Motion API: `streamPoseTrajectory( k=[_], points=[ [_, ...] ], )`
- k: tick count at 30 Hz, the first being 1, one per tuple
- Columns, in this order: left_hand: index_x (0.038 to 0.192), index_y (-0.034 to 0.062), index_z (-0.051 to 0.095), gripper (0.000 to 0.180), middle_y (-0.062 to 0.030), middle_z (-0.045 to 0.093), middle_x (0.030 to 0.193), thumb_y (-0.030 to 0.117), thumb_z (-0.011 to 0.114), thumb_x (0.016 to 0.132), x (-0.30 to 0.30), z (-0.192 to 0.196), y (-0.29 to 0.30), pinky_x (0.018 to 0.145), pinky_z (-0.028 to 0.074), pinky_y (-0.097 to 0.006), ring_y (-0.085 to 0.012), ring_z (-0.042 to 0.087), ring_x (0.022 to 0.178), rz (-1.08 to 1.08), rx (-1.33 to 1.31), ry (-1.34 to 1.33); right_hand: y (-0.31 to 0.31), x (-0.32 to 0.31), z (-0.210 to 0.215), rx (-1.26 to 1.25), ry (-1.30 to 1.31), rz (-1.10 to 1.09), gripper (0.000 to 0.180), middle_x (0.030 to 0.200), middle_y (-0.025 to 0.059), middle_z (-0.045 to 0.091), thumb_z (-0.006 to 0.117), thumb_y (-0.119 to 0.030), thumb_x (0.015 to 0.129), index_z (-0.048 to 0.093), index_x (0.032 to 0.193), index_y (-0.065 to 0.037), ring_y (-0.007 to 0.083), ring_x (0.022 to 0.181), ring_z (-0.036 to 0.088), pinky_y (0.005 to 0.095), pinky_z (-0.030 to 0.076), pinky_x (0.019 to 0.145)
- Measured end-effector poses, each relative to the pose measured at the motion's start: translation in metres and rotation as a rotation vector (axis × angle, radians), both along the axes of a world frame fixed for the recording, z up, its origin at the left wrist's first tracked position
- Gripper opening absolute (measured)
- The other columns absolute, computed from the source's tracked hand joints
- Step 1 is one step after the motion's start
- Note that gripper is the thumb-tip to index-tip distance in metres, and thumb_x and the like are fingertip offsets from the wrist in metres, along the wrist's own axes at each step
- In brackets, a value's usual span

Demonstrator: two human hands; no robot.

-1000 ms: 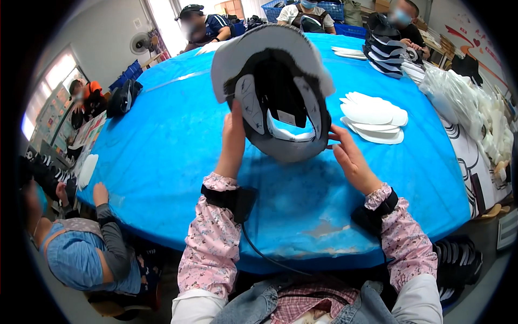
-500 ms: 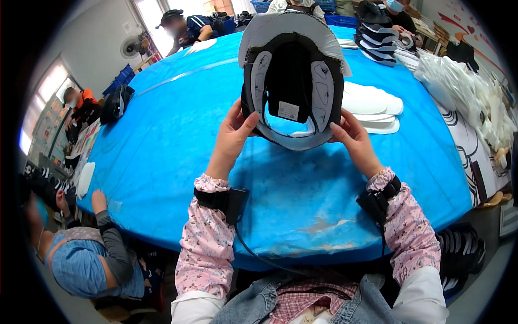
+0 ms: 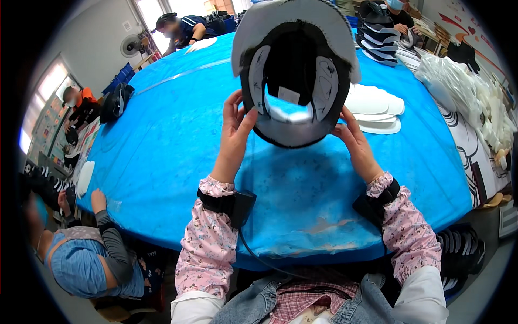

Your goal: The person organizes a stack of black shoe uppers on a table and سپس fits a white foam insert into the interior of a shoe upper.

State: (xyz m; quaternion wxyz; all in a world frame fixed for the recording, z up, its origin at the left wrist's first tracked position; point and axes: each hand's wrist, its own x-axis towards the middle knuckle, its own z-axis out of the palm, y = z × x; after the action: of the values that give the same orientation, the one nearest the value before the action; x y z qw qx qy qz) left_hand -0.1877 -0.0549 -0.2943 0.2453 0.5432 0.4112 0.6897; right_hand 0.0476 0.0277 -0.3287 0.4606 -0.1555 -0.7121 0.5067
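Held up over the blue-covered table is a cap (image 3: 291, 65), its dark inside facing me. It has a broad grey-white brim at the top, pale panels with dark scribbled marks on both inner sides, and a white label inside. A gap low in the cap lets light through. My left hand (image 3: 235, 129) grips its lower left edge, with the thumb on the near side. At the lower right edge, my right hand (image 3: 357, 141) holds it with bent fingers; some fingertips are hidden behind the cap.
Flat white rounded pieces (image 3: 375, 108) lie stacked right of the cap. Beyond them stands a pile of black-and-white caps (image 3: 376, 38), near clear plastic bags (image 3: 453, 81). A dark cap (image 3: 116, 102) rests at the table's left edge. Several people sit around the table (image 3: 178, 135).
The cap has tilted and risen slightly, showing more of its brim and less of its inside. Both hands have shifted a little with it.
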Motion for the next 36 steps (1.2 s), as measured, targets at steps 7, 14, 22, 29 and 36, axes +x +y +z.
streamPoseTrajectory(
  k=[7, 14, 22, 29, 36],
  points=[
    [0.126, 0.0034, 0.037, 0.051, -0.0116, 0.044, 0.118, 0.009, 0.060, 0.082, 0.020, -0.002, -0.002, 0.087, 0.041, -0.029, -0.0205, 0.049, 0.104, 0.140, 0.077, 0.260, 0.009, 0.009, -0.006, 0.023, -0.243, -0.014, 0.047, 0.122, 0.0100, 0.042, 0.044, -0.023, 0.094, 0.030, 0.133, -0.002, 0.0144, 0.101, 0.046, 0.0270, 0.038, 0.088],
    [0.106, -0.0018, 0.055, 0.031, -0.0137, 0.061, 0.094, 0.024, 0.052, 0.089, 0.009, -0.001, -0.006, 0.074, 0.044, -0.033, -0.0249, 0.058, 0.087, 0.347, -0.057, 0.293, 0.004, 0.007, -0.002, 0.204, -0.119, -0.124, 0.041, 0.111, 0.0079, 0.046, 0.045, -0.026, 0.094, 0.041, 0.125, -0.001, 0.0139, 0.095, 0.047, 0.0261, 0.041, 0.081],
    [0.109, -0.0011, 0.052, 0.032, -0.0176, 0.059, 0.099, 0.025, 0.048, 0.091, 0.000, -0.017, 0.001, 0.079, 0.042, -0.035, -0.0307, 0.055, 0.090, 0.268, -0.155, 0.379, 0.017, 0.017, 0.007, 0.419, -0.358, -0.214, 0.040, 0.114, 0.0131, 0.049, 0.036, -0.028, 0.096, 0.043, 0.122, 0.001, 0.0224, 0.101, 0.048, 0.0314, 0.036, 0.092],
    [0.108, -0.0018, 0.052, 0.032, -0.0194, 0.058, 0.098, 0.024, 0.051, 0.090, 0.004, -0.015, 0.003, 0.078, 0.042, -0.035, -0.0313, 0.055, 0.089, 0.237, -0.146, 0.356, 0.093, 0.084, -0.024, 0.669, -0.681, -0.949, 0.044, 0.118, 0.0187, 0.049, 0.048, -0.038, 0.089, 0.053, 0.116, -0.004, 0.0316, 0.111, 0.044, 0.0404, 0.033, 0.094],
    [0.101, -0.0024, 0.056, 0.030, -0.0187, 0.060, 0.096, 0.024, 0.053, 0.088, 0.004, -0.015, 0.001, 0.076, 0.043, -0.035, -0.0325, 0.056, 0.086, 0.256, -0.122, 0.353, 0.089, 0.080, -0.033, 0.572, -0.884, -0.943, 0.052, 0.124, 0.0176, 0.045, 0.056, -0.041, 0.081, 0.051, 0.120, -0.007, 0.0321, 0.118, 0.037, 0.0439, 0.027, 0.099]
  ],
)
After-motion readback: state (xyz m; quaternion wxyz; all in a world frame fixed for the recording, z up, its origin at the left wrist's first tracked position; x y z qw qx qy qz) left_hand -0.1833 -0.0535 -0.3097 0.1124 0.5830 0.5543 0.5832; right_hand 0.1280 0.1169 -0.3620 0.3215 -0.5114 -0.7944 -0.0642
